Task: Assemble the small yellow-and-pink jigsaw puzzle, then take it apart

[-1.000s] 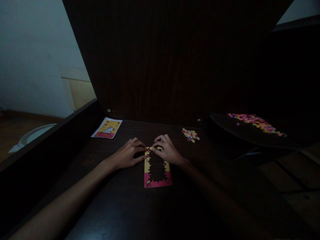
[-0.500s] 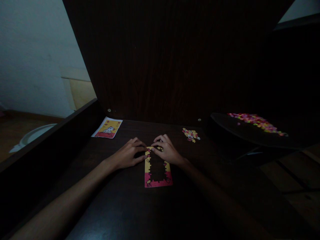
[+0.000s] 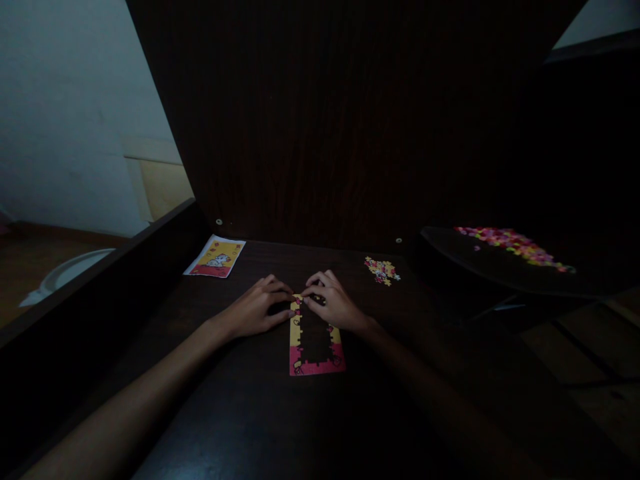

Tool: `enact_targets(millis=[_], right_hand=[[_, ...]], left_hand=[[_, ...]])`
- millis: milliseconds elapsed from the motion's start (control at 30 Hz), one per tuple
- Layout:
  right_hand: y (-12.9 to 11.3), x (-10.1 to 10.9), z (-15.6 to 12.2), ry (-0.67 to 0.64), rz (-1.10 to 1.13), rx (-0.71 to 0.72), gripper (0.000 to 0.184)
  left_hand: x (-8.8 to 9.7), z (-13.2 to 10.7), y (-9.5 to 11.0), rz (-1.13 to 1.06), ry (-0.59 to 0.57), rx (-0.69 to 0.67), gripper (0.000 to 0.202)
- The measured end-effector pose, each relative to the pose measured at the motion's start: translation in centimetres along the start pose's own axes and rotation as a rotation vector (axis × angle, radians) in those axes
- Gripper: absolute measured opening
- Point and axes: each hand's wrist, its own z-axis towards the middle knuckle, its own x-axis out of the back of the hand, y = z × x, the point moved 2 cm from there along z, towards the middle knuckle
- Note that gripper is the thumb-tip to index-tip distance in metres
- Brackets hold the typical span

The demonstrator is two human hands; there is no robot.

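A jigsaw puzzle border, yellow above and pink below, lies flat on the dark tabletop around an open middle. At its upper left corner, my left hand presses the fingertips and thumb against the edge, with a gap between thumb and forefinger. My right hand bends over the top edge, thumb and forefinger pinched close together at a puzzle piece mostly hidden by the fingers. Part of the upper right border is also covered by this hand.
A printed picture card of a white animal lies at the back left. Loose puzzle pieces are heaped at the back right. Further right, a dark surface carries many small colourful pieces. A tall dark panel rises behind the tabletop, and a low side board borders the left.
Both hands stay at the top of the puzzle border. The right fingers have shifted very slightly; nothing else has visibly moved.
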Motion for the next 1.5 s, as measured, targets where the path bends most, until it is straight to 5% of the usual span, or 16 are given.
enact_targets(millis=[367, 867, 1133, 1333, 1500], right_hand=[[1.0, 1.3, -0.5, 0.060, -0.016, -0.020, 0.015], [2.5, 2.5, -2.9, 0.109, -0.031, -0.064, 0.011], [2.3, 2.0, -3.0, 0.152, -0.012, -0.057, 0.011], [2.3, 2.0, -3.0, 0.123, -0.019, -0.061, 0.011], [2.3, 1.9, -3.1, 0.115, -0.005, -0.066, 0.011]], left_hand=[[2.0, -0.6, -3.2, 0.202, 0.087, 0.211, 0.033], [0.8, -0.5, -5.0, 0.089, 0.148, 0.223, 0.024], [0.4, 1.1, -2.4, -0.064, 0.187, 0.179, 0.022], [-1.1, 3.2, 0.5, -0.117, 0.121, 0.045, 0.016], [-2.2, 4.5, 1.0, -0.074, 0.061, 0.003, 0.015]])
